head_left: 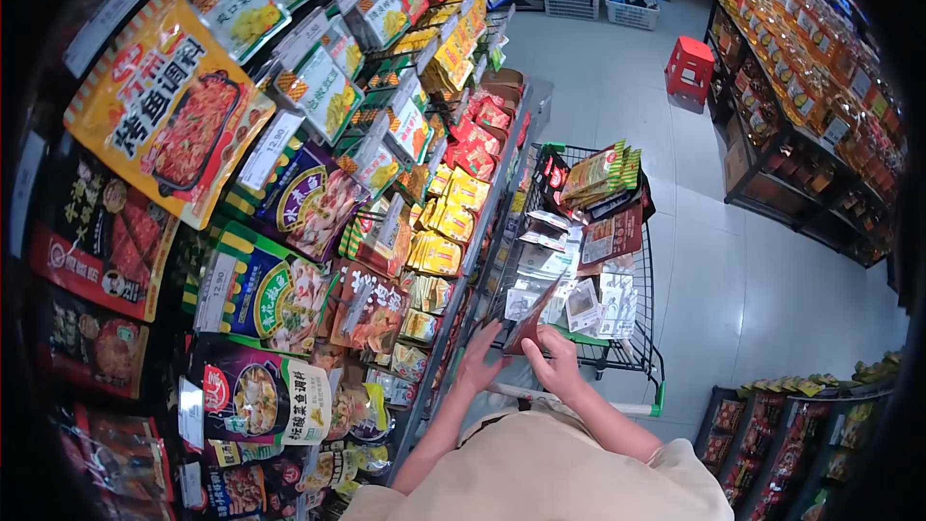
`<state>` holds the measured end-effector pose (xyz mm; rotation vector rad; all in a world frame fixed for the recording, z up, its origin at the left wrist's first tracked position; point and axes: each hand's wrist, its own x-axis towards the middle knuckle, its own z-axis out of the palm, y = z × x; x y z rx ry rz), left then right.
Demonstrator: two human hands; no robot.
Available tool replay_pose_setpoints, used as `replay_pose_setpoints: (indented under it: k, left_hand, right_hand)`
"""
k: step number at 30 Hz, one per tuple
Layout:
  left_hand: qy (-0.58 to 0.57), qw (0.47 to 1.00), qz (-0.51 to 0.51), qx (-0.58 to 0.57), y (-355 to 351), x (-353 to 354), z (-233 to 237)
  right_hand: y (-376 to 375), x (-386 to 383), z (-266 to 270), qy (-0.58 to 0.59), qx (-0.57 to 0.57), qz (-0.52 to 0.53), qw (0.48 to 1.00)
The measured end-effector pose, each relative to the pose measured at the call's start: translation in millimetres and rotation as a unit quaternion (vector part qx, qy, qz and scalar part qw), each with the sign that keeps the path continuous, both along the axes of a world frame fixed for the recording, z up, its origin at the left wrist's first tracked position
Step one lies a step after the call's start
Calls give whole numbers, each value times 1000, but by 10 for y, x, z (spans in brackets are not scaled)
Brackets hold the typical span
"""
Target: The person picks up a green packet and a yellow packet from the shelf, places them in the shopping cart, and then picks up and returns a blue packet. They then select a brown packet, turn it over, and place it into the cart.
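Note:
Above the handle end of a wire shopping cart (pixel 648 359), my right hand (pixel 558 367) grips a dark reddish-brown packet (pixel 529 325), tilted nearly edge-on to me. My left hand (pixel 476 359) is just left of the packet's lower edge, its fingers stretched out and apart. In the cart past my hands lie silvery-white packets (pixel 617 301). Farther along are a brown packet (pixel 612 233) and a stack of green-and-yellow packets (pixel 595 174).
Seasoning pouches hang on the tall rack at left, including a large yellow pouch (pixel 174 106). Small yellow sachets (pixel 442 220) fill the lower shelf beside the cart. A red stool (pixel 690 69) stands in the aisle near bottle shelves (pixel 810 68). Another rack (pixel 791 434) is at lower right.

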<state>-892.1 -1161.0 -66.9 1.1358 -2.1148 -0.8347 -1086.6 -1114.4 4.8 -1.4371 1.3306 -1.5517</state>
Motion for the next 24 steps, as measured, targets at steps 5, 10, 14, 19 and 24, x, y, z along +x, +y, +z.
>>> replay_pose_setpoints:
  k: [5, 10, 14, 19, 24]
  left_hand:
    - [107, 994, 9, -36, 51, 111, 184]
    - [151, 984, 87, 23, 244, 415, 215]
    - [191, 970, 135, 61, 369, 598, 316]
    - [137, 936, 282, 159, 544, 909, 397]
    - [348, 857, 363, 114, 640, 1125, 169]
  right_hand:
    - [-60, 330, 309, -4, -30, 116, 993]
    - [-77, 619, 512, 41, -24, 193, 980]
    - [-93, 817, 531, -11, 78, 239, 968]
    - [-99, 950, 273, 39, 45, 288, 956]
    - [-104, 997, 170, 26, 59, 193, 979]
